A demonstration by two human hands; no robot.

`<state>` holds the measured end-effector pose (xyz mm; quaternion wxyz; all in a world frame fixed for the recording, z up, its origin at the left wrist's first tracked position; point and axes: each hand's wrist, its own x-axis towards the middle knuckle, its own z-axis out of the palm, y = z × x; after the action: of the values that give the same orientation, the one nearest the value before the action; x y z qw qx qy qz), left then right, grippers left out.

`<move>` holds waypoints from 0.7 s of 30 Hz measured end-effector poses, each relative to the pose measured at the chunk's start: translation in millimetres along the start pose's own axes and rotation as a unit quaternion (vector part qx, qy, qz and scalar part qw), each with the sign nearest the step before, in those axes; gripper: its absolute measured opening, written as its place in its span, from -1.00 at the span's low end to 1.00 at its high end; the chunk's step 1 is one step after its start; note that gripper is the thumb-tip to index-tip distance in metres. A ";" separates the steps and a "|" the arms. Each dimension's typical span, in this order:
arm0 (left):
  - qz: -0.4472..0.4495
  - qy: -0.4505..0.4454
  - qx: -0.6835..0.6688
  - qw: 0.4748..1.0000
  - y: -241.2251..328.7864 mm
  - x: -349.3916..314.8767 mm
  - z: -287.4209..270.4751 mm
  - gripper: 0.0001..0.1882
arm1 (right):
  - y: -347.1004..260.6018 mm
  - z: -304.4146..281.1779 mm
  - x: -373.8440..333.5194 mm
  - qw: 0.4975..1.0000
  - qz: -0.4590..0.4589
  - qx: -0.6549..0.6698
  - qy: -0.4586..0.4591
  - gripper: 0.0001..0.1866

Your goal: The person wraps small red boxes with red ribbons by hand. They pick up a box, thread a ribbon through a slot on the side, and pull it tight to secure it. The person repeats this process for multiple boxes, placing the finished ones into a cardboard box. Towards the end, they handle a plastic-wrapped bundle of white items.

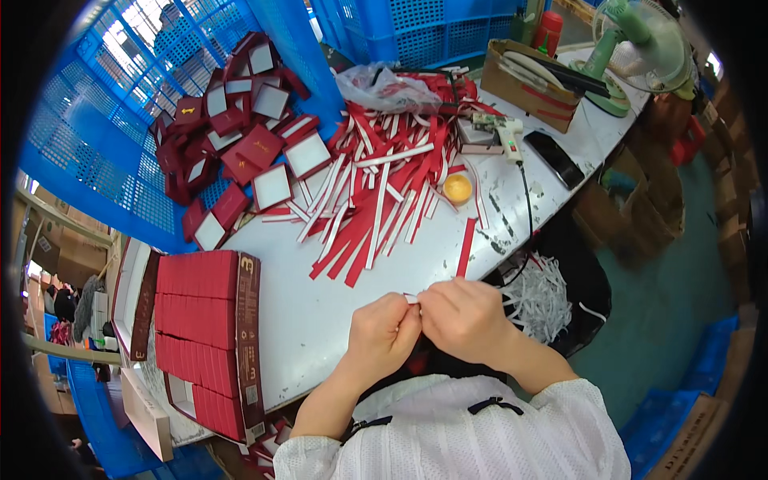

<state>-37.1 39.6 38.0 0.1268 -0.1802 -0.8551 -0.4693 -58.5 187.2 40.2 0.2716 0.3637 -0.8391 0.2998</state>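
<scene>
My left hand [382, 330] and my right hand [464, 322] meet at the table's near edge, fingers closed in a pinch. Between the fingertips shows the small white end of a red-and-white strip [411, 299]; the rest is covered by my fingers. Just beyond my right knuckles lies a flat red strip [466, 248]; whether it joins the pinched piece I cannot tell. Farther off spreads a loose pile of red strips with white sides [384, 192], partly under a clear plastic bag [388, 90].
A blue crate [104, 176] on its side holds many dark red boxes [254, 154]. Rows of red boxes fill a carton [250, 344] at left. A yellow round tub [458, 189], glue gun [509, 138], phone [555, 158] and fan [640, 48] stand right. White strips [544, 300] fill a black bag.
</scene>
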 end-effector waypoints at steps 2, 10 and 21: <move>0.015 0.035 -0.034 0.999 1.0 -1.1 9.0 -0.96 | 2.7 3.4 -1.4 0.995 0.039 0.042 0.076 -0.87; -0.174 0.271 -0.555 0.767 -27.3 -33.9 -3.0 -0.81 | 77.6 -37.3 -81.7 0.333 0.458 0.730 0.381 -0.88; -0.051 0.191 -0.706 0.680 -20.3 -60.9 -108.6 -0.92 | 208.1 -28.9 -296.6 0.643 0.761 0.061 0.066 -0.62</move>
<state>14.4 -74.1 56.4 0.0983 -0.0783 -0.2351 -0.9638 -38.2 455.8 -203.9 -0.0197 -0.4078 -0.7800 0.4743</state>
